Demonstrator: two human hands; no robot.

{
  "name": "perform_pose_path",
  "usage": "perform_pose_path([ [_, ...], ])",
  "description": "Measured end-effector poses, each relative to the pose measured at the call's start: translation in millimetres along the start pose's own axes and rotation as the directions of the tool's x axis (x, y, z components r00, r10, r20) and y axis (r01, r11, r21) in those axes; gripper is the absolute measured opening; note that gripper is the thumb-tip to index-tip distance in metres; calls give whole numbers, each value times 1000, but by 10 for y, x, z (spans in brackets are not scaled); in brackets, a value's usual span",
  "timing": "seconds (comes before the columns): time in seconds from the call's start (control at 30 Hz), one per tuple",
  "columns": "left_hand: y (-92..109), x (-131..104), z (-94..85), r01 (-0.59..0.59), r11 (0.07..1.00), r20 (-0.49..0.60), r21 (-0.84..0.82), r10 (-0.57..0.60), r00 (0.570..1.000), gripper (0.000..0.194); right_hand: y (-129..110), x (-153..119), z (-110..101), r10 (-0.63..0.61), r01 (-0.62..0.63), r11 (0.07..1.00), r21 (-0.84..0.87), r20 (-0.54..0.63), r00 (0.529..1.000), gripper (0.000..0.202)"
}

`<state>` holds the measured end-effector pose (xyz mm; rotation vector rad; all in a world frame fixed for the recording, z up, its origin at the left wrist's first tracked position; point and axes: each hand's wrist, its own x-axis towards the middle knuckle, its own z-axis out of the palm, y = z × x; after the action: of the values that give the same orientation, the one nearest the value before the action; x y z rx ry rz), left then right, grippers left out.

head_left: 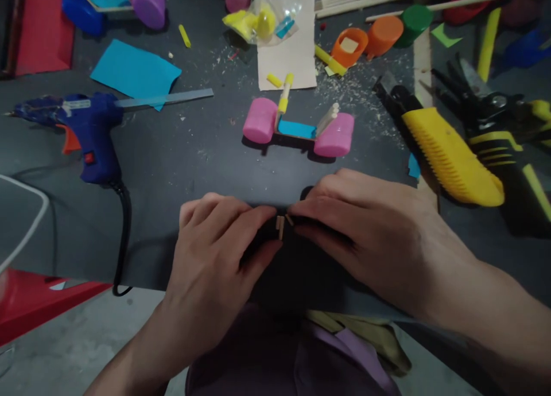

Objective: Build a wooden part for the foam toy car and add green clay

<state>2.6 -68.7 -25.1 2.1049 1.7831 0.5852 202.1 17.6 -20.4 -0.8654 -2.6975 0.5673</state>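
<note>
Low over the front of the dark table, my left hand (215, 252) pinches small pieces of wooden stick (281, 228), their pale ends showing past the fingertips. Facing it, my right hand (370, 229) is closed on another small wooden stick piece (290, 218), mostly hidden by the fingers. The two held parts are very close; whether they touch I cannot tell. Just beyond the hands stands a little model with pink caps (334, 135) at both ends, a blue strip (297, 128) between them and a yellow-banded upright (284, 94).
A blue glue gun (97, 132) with a clear stick lies at left, near blue paper (133, 72). At right are a yellow utility knife (451, 155) and pliers (495, 100). Orange caps (384, 36), wooden sticks (365, 3) and a plastic bag (275, 11) are at the back.
</note>
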Motion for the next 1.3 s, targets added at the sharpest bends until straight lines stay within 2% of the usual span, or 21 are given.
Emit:
perform_pose_path([
  [0.2, -8, 22, 28, -3, 999, -7, -34, 3, 1000, 20, -13, 17, -2, -6, 6, 1000, -7, 18, 1000, 28],
  [0.37, -11, 43, 25, -27, 1000, -5, 12, 27, 1000, 16, 3, 34, -2, -21, 21, 1000, -5, 18, 1000, 24],
  [0.77, 8, 64, 18, -30, 999, 1, 17, 30, 1000, 15, 2, 59, 15, 8, -8, 1000, -3, 26, 1000, 29],
  [0.9, 0, 67, 24, -29, 1000, -2, 8, 29, 1000, 15, 11, 72, 8, -34, 36, 999, -35, 46, 998, 27],
  [1.07, -1, 65, 26, -23, 1000, -1, 4, 23, 1000, 12, 18, 82, 7, -42, 41, 998, -46, -3, 999, 25],
  [1.3, 8, 58, 19, -21, 1000, -1, 10, 22, 1000, 14, 23, 76, 18, -56, 57, 998, -30, 31, 998, 26],
])
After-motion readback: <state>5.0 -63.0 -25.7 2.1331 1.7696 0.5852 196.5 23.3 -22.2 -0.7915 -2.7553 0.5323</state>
